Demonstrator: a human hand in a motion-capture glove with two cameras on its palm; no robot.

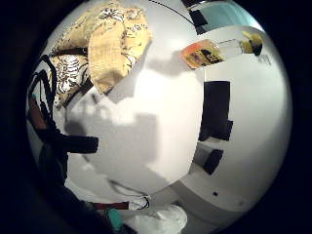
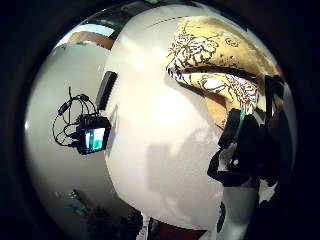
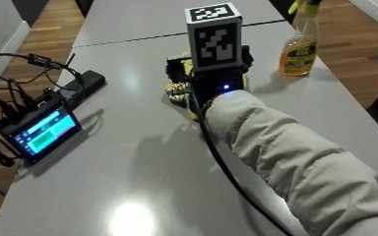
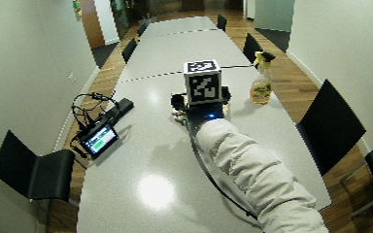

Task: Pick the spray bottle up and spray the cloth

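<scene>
**Hand parked over the cloth, spray bottle untouched off to the side**

So the person's arm in a pale puffy sleeve (image 3: 287, 147) reaches across the grey desk (image 3: 137, 162), and the gloved right hand (image 3: 205, 81) sits above the cloth (image 3: 176, 91), mostly hidden under the rig on its back. Honestly can't tell from any view whether the fingers are straight or curled, so no call on that.

The cloth is a crumpled yellow piece with a black-and-white flower print. It lies on the desk right under the hand, and both palm views show it bunched up near the palm's edge (image 1: 109, 44) (image 2: 215, 65).

The spray bottle (image 3: 299, 44) stands upright on the desk, off to the hand's right and well apart from it. Clear body, orange liquid, yellow label, yellow-and-black trigger head. The little-finger palm view catches it too (image 1: 219, 51).

On the far left edge of the desk there's a small monitor (image 3: 42, 130) with a lit screen, with cables (image 3: 9, 83) tangled behind it. Black chairs (image 4: 332, 124) line the desk.
</scene>
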